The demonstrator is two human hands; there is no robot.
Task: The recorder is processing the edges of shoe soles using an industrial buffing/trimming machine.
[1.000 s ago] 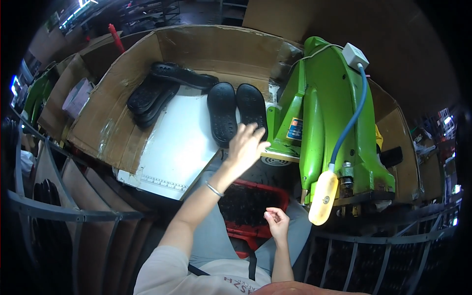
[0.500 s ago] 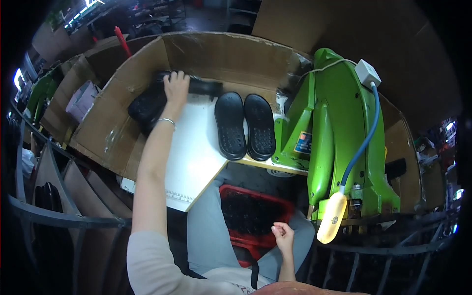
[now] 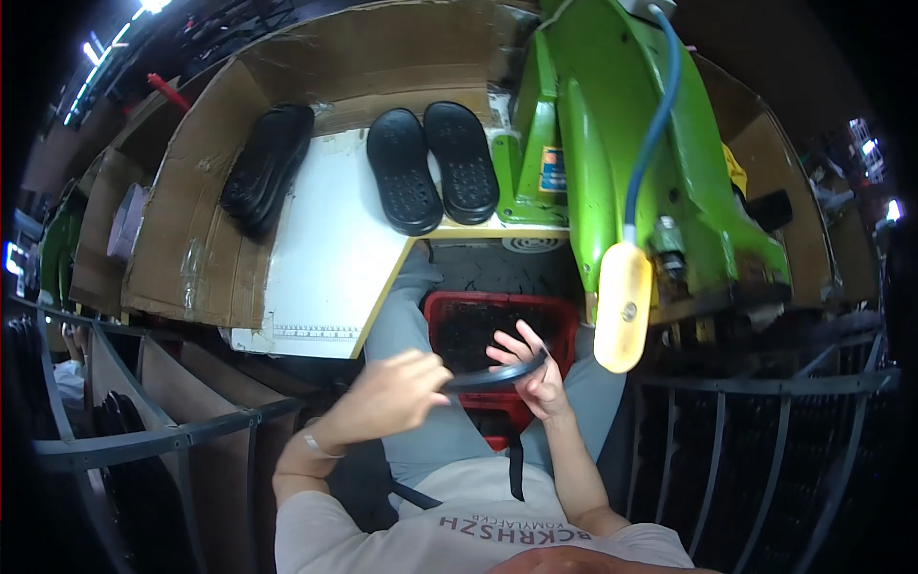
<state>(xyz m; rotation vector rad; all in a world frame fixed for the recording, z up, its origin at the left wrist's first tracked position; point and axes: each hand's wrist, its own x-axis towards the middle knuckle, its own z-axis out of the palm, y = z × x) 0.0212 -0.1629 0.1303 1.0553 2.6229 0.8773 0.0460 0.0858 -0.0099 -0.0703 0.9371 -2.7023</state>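
Black sole [image 3: 492, 375] between both raised hands

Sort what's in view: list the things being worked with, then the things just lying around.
In hand:
- left hand
- right hand
- black sole, held between both
- red crate, just beneath

Lying about:
- pair of black soles on the white board
- stack of soles
- green machine
- cardboard wall

Cardboard-walled bench [image 3: 172, 258], dim workshop
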